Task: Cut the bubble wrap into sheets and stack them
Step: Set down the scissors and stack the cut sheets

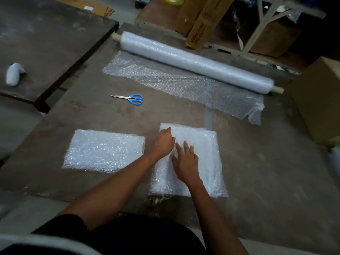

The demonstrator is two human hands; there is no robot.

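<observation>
A long bubble wrap roll (193,61) lies across the far side of the dark table (257,172), with a loose length of wrap (184,83) pulled out toward me. Blue-handled scissors (132,98) lie shut on the table, left of centre. Two piles of cut sheets sit near the front edge: a left stack (104,150) and a right stack (207,159). My left hand (163,142) presses on the right stack's far left part, fingers loosely bent. My right hand (185,161) lies flat on the same stack with fingers spread.
A second dark table (46,43) stands at the left with a small white wrapped bundle (13,73) on it. Cardboard boxes (200,24) and a white metal frame (265,24) stand behind the roll. A large carton (320,100) sits at the right.
</observation>
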